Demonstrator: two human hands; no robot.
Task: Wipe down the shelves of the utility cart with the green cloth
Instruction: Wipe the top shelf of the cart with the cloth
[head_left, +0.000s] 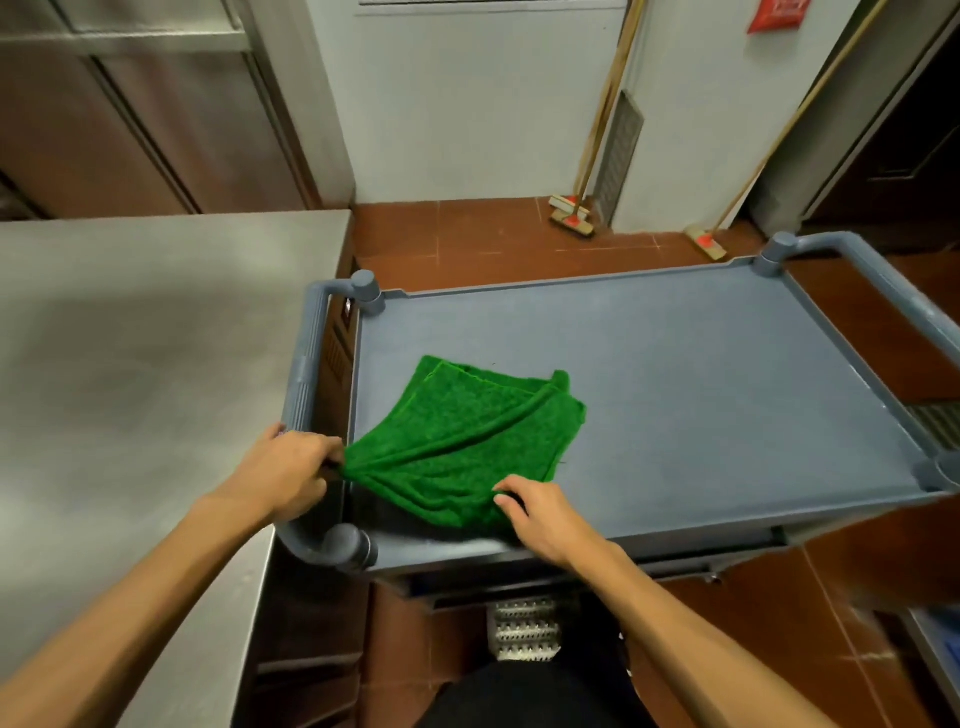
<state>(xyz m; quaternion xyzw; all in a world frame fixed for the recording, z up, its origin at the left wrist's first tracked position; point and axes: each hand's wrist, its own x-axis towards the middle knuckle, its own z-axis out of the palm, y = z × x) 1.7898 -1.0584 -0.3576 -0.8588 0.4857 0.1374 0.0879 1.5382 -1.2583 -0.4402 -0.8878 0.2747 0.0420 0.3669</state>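
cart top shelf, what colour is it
Grey-blue top shelf, seen in the head view.

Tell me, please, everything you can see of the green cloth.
The cloth is bright green and looks like terry. It is folded into layers, with a stitched hem showing at the far side and long diagonal creases. It lies on the cart's top shelf, toward the near-left corner. The left grip pinches its bunched left corner at the shelf's rim, and the right grip holds its near edge with curled fingers.
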